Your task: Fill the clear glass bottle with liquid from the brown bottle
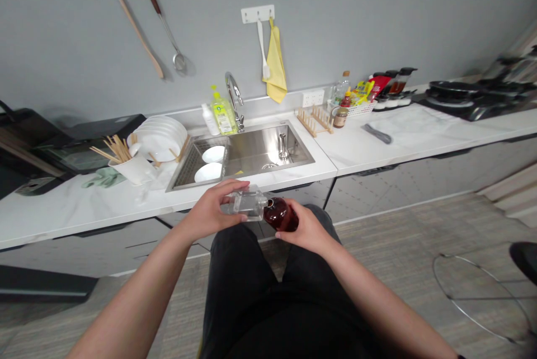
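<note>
Above my lap, my left hand (212,211) grips a clear square glass bottle (247,204), which lies almost on its side. My right hand (304,228) holds a round bottle of dark red liquid (280,215) from below. The two bottles meet end to end over my knees, and their joint is too small to make out. Both hands are well in front of the counter edge, and neither touches the counter.
A steel sink (268,152) with a drying rack and white bowls lies ahead on a white marble counter (403,146). Stacked plates, a cup of chopsticks, bottles and a stove stand along it. A wire hoop (474,297) lies on the floor at right.
</note>
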A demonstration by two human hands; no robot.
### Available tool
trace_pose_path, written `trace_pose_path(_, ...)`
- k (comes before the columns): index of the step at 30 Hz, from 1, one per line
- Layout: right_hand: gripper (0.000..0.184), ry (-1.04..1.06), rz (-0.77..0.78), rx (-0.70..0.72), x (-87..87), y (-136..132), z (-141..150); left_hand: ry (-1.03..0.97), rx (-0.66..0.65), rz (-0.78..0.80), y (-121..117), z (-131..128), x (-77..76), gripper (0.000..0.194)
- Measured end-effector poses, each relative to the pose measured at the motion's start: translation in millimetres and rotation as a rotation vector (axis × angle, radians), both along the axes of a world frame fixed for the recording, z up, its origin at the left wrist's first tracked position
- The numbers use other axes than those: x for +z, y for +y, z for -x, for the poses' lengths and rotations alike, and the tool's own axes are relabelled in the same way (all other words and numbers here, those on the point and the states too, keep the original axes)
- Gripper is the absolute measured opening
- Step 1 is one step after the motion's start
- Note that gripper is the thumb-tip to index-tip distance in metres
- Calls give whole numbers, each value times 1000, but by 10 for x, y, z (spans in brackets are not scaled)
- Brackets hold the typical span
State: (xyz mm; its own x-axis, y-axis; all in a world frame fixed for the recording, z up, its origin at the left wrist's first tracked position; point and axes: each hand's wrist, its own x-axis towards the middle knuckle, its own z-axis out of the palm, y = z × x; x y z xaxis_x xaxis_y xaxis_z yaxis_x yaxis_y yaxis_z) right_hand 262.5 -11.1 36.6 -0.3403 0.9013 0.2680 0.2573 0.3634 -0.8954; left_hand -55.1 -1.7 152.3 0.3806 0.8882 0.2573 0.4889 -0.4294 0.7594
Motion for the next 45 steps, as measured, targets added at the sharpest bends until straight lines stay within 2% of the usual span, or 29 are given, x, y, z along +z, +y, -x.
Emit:
trace_pose_path(16,83,-9,5,-7,38,-14,-11,111,-40,-96,12,-54,208,70)
trace_pose_path(45,83,-20,-1,-10,17,-17,-16,149,-67,-115,23,-75,285,71)
